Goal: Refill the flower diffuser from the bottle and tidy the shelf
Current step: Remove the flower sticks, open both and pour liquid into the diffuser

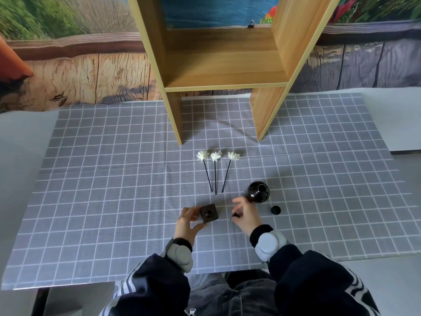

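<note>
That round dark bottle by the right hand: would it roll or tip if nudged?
The round bottle stands upright, so it probably sits on a flat base. Its bulbous body would likely roll if tipped. It looks like glossy glass, so perhaps slippery and breakable. Its cap lies beside it, so any contents could spill.

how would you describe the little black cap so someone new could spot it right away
Start at the wooden shelf standing on the grey checked cloth, then come toward the person past the three white flowers to the round dark bottle. The cap lies just near-right of that bottle, by the right hand. It is the smallest dark thing there, a loose flat disc.
</note>
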Available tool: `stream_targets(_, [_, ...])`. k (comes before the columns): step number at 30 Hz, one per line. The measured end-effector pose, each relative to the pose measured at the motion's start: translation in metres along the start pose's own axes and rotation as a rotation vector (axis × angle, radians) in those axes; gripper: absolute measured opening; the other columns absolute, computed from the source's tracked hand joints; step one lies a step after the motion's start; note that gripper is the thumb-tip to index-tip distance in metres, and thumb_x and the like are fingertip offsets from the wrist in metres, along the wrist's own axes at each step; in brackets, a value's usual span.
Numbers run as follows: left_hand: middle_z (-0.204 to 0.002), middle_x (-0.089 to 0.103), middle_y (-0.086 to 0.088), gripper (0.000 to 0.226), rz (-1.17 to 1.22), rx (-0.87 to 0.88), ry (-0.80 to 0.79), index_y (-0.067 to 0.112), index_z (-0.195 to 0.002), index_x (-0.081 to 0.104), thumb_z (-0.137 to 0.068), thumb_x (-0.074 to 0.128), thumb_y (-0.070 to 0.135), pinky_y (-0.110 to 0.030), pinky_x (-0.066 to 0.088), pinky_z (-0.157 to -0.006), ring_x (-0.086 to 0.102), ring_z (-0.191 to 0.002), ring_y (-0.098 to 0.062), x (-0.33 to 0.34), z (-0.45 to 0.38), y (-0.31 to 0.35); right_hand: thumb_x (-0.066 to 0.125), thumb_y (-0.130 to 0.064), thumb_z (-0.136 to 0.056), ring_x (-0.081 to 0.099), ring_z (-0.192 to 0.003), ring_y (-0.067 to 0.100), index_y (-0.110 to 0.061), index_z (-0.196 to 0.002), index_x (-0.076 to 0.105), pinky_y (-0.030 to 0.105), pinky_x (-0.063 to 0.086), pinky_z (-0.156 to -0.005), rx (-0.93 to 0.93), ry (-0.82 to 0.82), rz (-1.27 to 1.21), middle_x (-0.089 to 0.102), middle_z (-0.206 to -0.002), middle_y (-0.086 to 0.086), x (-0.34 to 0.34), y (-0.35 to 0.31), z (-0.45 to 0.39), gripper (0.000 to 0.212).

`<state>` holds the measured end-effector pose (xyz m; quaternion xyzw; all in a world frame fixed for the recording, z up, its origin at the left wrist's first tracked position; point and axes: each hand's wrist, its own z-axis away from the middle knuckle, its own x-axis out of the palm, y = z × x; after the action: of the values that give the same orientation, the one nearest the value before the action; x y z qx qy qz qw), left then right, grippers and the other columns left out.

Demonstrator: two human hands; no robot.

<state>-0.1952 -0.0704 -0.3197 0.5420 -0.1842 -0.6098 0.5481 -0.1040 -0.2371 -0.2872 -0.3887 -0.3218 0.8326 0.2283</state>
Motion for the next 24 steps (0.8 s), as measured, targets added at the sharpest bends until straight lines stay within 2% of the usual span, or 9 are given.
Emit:
stream_targets(3, [-0.094, 0.05, -0.003, 0.045, 0.003, -0.009, -0.006, 0.006, -0.11, 0.057, -0.069, 0.071, -0.005, -0.027, 0.045, -0.086, 0.054, -0.083, -0.017, -0.001, 0.002, 0.0, 0.059, 0.01, -0.076, 0.05, -0.08, 0.016, -0.007, -0.113, 0.049, 0.015, 0.041, -0.071, -0.02, 0.006, 0.038, 0.045, -0.074, -0.008, 0.001, 0.0, 0.001, 0.042])
stream_targets(6, [-0.099, 0.05, -0.002, 0.054, 0.02, -0.012, -0.007, 0.01, -0.116, 0.053, -0.068, 0.073, -0.004, -0.018, 0.044, -0.08, 0.053, -0.083, -0.013, 0.0, 0.003, 0.001, 0.06, 0.012, -0.073, 0.051, -0.079, 0.019, -0.006, -0.11, 0.051, 0.031, 0.047, -0.079, -0.077, 0.029, 0.062, 0.044, -0.072, -0.008, 0.002, 0.0, 0.003, 0.042])
stream_targets(8, [-0.098, 0.049, 0.005, 0.056, 0.038, -0.018, -0.013, 0.014, -0.117, 0.053, -0.068, 0.073, -0.003, -0.014, 0.044, -0.078, 0.054, -0.084, -0.013, 0.0, 0.003, 0.004, 0.06, 0.011, -0.072, 0.051, -0.077, 0.02, -0.005, -0.109, 0.052, 0.035, 0.047, -0.08, -0.092, 0.054, 0.059, 0.043, -0.071, -0.007, 0.003, 0.002, 0.003, 0.041])
stream_targets(11, [-0.094, 0.049, 0.013, 0.049, 0.061, -0.022, -0.02, 0.014, -0.111, 0.056, -0.069, 0.073, -0.003, -0.015, 0.045, -0.078, 0.054, -0.084, -0.013, 0.001, 0.002, 0.007, 0.061, 0.011, -0.071, 0.05, -0.077, 0.02, -0.004, -0.109, 0.052, 0.033, 0.046, -0.08, -0.073, 0.074, 0.057, 0.043, -0.069, -0.007, 0.002, 0.007, 0.005, 0.042])
stream_targets(14, [-0.093, 0.052, 0.012, 0.045, 0.085, -0.033, -0.013, 0.015, -0.107, 0.057, -0.069, 0.072, -0.005, -0.021, 0.047, -0.08, 0.056, -0.084, -0.016, 0.002, 0.003, 0.01, 0.064, 0.009, -0.07, 0.055, -0.082, 0.024, -0.004, -0.107, 0.054, 0.032, 0.046, -0.081, -0.065, 0.059, 0.045, 0.05, -0.075, 0.0, 0.0, 0.013, 0.009, 0.041])
stream_targets(16, [-0.093, 0.053, 0.011, 0.046, 0.096, -0.032, -0.01, 0.019, -0.105, 0.056, -0.07, 0.071, -0.006, -0.025, 0.048, -0.083, 0.056, -0.085, -0.016, 0.002, 0.004, 0.012, 0.067, 0.006, -0.07, 0.057, -0.078, 0.017, -0.007, -0.102, 0.056, 0.03, 0.047, -0.08, -0.063, 0.058, 0.038, 0.052, -0.075, -0.001, -0.004, 0.02, 0.01, 0.036])
stream_targets(19, [-0.1, 0.055, 0.002, 0.045, 0.105, -0.026, -0.012, 0.02, -0.106, 0.055, -0.072, 0.068, -0.007, -0.032, 0.049, -0.089, 0.056, -0.09, -0.02, 0.004, 0.004, 0.016, 0.066, 0.003, -0.073, 0.049, -0.066, 0.005, -0.012, -0.089, 0.054, 0.025, 0.043, -0.07, -0.01, 0.058, 0.056, 0.047, -0.068, -0.009, -0.012, 0.03, 0.012, 0.025])
stream_targets(21, [-0.104, 0.054, -0.002, 0.046, 0.11, -0.013, -0.019, 0.023, -0.106, 0.053, -0.074, 0.067, -0.006, -0.034, 0.048, -0.09, 0.055, -0.093, -0.022, 0.004, 0.003, 0.021, 0.065, 0.001, -0.075, 0.049, -0.064, 0.013, -0.013, -0.084, 0.048, 0.021, 0.04, -0.063, 0.041, 0.08, 0.036, 0.045, -0.065, -0.008, -0.018, 0.037, 0.014, 0.024])
stream_targets(24, [-0.108, 0.054, -0.002, 0.046, 0.126, 0.007, -0.025, 0.028, -0.105, 0.05, -0.076, 0.067, -0.003, -0.033, 0.046, -0.09, 0.055, -0.095, -0.021, 0.001, 0.0, 0.035, 0.066, 0.0, -0.076, 0.048, -0.071, 0.022, -0.012, -0.087, 0.041, 0.023, 0.036, -0.061, 0.136, 0.166, -0.01, 0.042, -0.067, -0.004, -0.029, 0.042, 0.015, 0.03])
